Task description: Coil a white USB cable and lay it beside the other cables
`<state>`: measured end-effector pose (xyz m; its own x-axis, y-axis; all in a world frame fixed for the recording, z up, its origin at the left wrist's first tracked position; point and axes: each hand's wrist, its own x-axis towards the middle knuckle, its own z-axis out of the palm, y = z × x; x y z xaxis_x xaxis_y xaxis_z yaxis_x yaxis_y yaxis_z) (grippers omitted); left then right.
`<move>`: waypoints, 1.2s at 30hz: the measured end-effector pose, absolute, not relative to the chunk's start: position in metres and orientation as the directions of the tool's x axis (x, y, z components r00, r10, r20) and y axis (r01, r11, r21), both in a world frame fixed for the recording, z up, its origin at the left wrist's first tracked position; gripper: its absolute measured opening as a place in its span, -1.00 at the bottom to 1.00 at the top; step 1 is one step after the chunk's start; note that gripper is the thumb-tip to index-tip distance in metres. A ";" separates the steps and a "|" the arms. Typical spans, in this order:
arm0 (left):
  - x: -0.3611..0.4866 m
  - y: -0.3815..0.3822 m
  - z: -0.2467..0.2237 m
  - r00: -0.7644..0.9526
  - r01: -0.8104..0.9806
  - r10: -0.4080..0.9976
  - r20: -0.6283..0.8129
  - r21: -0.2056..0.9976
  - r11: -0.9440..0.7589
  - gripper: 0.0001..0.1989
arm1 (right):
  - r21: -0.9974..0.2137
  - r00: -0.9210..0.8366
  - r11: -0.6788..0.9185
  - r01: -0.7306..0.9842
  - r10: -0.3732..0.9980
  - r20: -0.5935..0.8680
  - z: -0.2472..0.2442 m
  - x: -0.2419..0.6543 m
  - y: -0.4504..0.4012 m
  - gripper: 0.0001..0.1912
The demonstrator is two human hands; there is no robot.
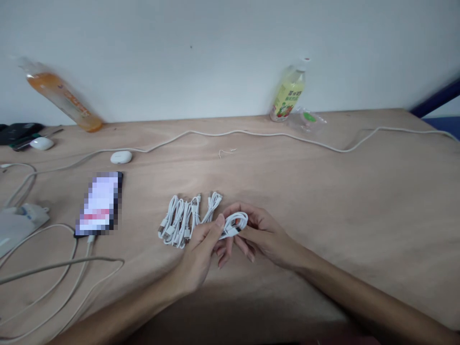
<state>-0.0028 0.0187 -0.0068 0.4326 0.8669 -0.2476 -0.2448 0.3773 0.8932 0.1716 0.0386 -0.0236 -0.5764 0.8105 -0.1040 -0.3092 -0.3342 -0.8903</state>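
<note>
A white USB cable (235, 221), coiled into a small loop, is held between my two hands above the table. My left hand (203, 244) pinches the coil's left end under the thumb. Around the coil's right side, my right hand (264, 232) has its thumb and fingers closed on it near the dark plug end. Just left of my hands, several bundled white cables (179, 220) lie side by side in a row. One more bundle (212, 206) lies slightly apart, partly behind my left hand.
A phone (98, 203) with a charging cable lies at left, near a white power strip (21, 223). A white earbud case (121, 157) sits behind it. An orange drink bottle (64, 98) and a yellow-green bottle (288, 93) stand by the wall. A long white cord (251, 133) crosses the table.
</note>
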 end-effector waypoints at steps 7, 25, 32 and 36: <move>-0.004 0.017 -0.017 0.448 -0.272 0.856 -0.258 0.872 0.406 -0.24 | -0.843 -0.618 -0.365 -0.396 0.785 -0.050 -0.029 0.169 0.037 -0.70; -0.004 -0.001 0.002 0.231 0.174 0.973 -0.028 0.985 -0.013 -0.63 | -0.913 -0.451 -0.265 -0.309 0.886 -0.105 -0.019 0.165 0.034 -0.65; -0.008 -0.003 -0.011 0.223 0.279 0.974 0.039 0.955 -0.102 -0.85 | -0.952 -0.318 -0.177 -0.250 0.944 -0.092 -0.021 0.162 0.032 -0.66; -0.008 -0.004 -0.014 0.222 0.296 0.975 0.024 0.951 -0.091 -0.91 | -0.968 -0.287 -0.136 -0.209 0.955 -0.072 -0.018 0.158 0.025 -0.69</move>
<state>-0.0082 -0.0038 -0.0143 0.2221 0.9747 0.0244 0.2956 -0.0912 0.9509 0.1579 0.0245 -0.0175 -0.2868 0.9553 -0.0723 -0.2094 -0.1361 -0.9683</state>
